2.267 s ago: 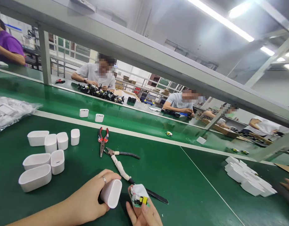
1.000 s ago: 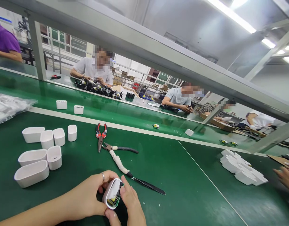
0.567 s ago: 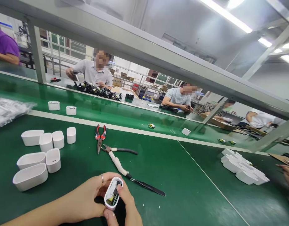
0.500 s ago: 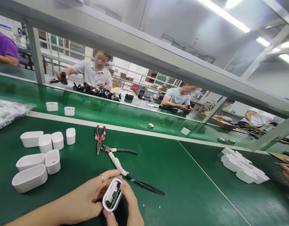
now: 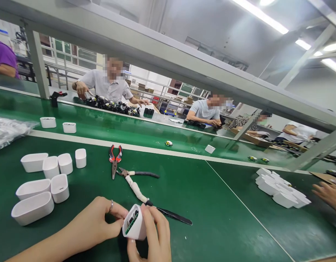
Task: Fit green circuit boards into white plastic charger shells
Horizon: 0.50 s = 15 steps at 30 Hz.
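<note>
A white plastic housing (image 5: 141,227), oval and open at one end, is tilted toward the left near the table's front edge. Inside it a green circuit board (image 5: 132,222) with dark components shows. My right hand (image 5: 156,233) grips the housing from the right, with fingers over its upper side and the thumb below. At the rim on the left, my left hand (image 5: 102,222) has its thumb and forefinger closed against the edge. Just beyond lie tweezers (image 5: 175,216), white-wrapped cutters (image 5: 133,185) and red-handled needle-nose pliers (image 5: 114,162).
Several white housings (image 5: 32,208) stand at left, beside a plastic bag of white parts (image 5: 9,131). More white housings (image 5: 280,189) are grouped at right near a co-worker's hand (image 5: 329,196). A green belt (image 5: 124,131) carries small boards and housings. Co-workers sit beyond it.
The housing has been turned so its open end faces left, and my left fingers have drawn back to its rim. Belt items have shifted left. A black-and-red part now stands across the belt.
</note>
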Each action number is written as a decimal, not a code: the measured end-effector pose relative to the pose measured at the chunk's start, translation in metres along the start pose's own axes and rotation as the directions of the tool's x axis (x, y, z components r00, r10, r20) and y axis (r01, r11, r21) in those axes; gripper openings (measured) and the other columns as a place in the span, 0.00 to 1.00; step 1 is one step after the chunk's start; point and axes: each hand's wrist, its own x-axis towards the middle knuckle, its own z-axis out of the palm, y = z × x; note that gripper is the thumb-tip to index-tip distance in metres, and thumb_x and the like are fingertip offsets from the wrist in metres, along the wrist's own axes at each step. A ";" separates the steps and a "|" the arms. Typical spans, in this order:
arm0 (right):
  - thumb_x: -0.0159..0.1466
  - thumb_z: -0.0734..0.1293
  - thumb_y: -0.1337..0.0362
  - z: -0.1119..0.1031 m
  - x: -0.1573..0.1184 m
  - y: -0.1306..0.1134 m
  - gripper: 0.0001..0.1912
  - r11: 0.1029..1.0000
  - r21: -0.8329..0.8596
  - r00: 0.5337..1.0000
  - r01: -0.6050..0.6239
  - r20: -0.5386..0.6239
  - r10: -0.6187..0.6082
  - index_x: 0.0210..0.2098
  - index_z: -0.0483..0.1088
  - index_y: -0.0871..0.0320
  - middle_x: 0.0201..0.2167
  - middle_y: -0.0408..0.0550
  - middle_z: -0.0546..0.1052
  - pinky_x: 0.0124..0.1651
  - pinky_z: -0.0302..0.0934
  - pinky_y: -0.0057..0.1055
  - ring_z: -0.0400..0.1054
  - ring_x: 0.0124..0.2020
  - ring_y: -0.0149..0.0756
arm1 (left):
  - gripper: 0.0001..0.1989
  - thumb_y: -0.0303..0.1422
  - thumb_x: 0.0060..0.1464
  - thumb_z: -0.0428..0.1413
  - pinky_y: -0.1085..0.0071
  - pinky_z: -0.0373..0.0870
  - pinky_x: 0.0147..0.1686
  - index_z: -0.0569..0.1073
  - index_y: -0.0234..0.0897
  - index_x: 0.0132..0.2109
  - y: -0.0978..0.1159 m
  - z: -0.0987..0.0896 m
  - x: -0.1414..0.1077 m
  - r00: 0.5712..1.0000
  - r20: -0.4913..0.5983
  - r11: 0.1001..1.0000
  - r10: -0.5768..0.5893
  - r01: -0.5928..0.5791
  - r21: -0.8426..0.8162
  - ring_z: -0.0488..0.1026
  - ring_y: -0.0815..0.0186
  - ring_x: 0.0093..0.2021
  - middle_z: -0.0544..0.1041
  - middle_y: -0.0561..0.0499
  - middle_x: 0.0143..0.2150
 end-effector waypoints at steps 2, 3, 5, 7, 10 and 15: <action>0.50 0.55 0.73 0.000 0.000 -0.001 0.25 1.000 -0.009 1.000 0.005 0.002 -0.005 0.48 0.57 0.55 0.41 0.50 0.62 0.41 0.57 0.36 0.57 0.42 0.41 | 0.15 0.25 0.40 0.45 0.80 0.62 0.33 0.75 0.36 0.31 -0.004 0.000 0.001 1.000 0.007 0.999 0.030 -0.030 0.012 0.70 0.67 0.34 0.76 0.57 0.29; 0.50 0.55 0.73 0.000 0.000 -0.001 0.25 1.000 -0.014 1.000 0.011 0.004 -0.011 0.48 0.57 0.55 0.41 0.50 0.62 0.41 0.57 0.36 0.57 0.42 0.41 | 0.14 0.25 0.40 0.45 0.80 0.62 0.32 0.75 0.35 0.30 -0.006 0.001 0.001 1.000 -0.005 0.999 0.030 -0.030 0.024 0.70 0.68 0.33 0.76 0.57 0.28; 0.50 0.54 0.73 0.001 0.000 -0.002 0.24 0.999 -0.024 1.000 0.028 0.007 -0.028 0.47 0.57 0.55 0.40 0.50 0.62 0.41 0.57 0.36 0.56 0.42 0.41 | 0.13 0.26 0.40 0.45 0.81 0.62 0.30 0.74 0.34 0.28 -0.011 0.002 0.002 0.999 -0.048 0.997 0.013 -0.010 0.071 0.69 0.69 0.30 0.75 0.57 0.26; 0.50 0.54 0.74 0.002 -0.001 -0.003 0.24 0.999 -0.034 0.999 0.041 0.012 -0.041 0.47 0.57 0.55 0.40 0.50 0.62 0.40 0.57 0.36 0.56 0.42 0.41 | 0.11 0.27 0.40 0.45 0.81 0.61 0.28 0.73 0.34 0.26 -0.015 0.004 0.003 0.997 -0.080 0.987 0.025 -0.011 0.162 0.68 0.71 0.27 0.74 0.56 0.24; 0.50 0.54 0.73 0.003 -0.002 -0.003 0.24 0.997 -0.049 0.998 0.055 0.015 -0.054 0.47 0.58 0.55 0.39 0.50 0.63 0.39 0.58 0.36 0.57 0.42 0.41 | 0.11 0.28 0.43 0.44 0.77 0.59 0.29 0.71 0.35 0.24 -0.017 0.006 0.003 0.988 -0.113 0.913 0.102 -0.048 0.405 0.66 0.71 0.25 0.72 0.56 0.22; 0.50 0.55 0.73 0.006 -0.005 -0.002 0.23 0.997 -0.056 0.999 0.047 0.005 -0.047 0.46 0.58 0.55 0.39 0.51 0.64 0.38 0.58 0.37 0.59 0.40 0.42 | 0.13 0.28 0.47 0.41 0.72 0.55 0.31 0.67 0.36 0.22 -0.023 0.010 0.002 0.966 -0.118 0.736 0.230 -0.094 0.670 0.62 0.72 0.21 0.69 0.55 0.18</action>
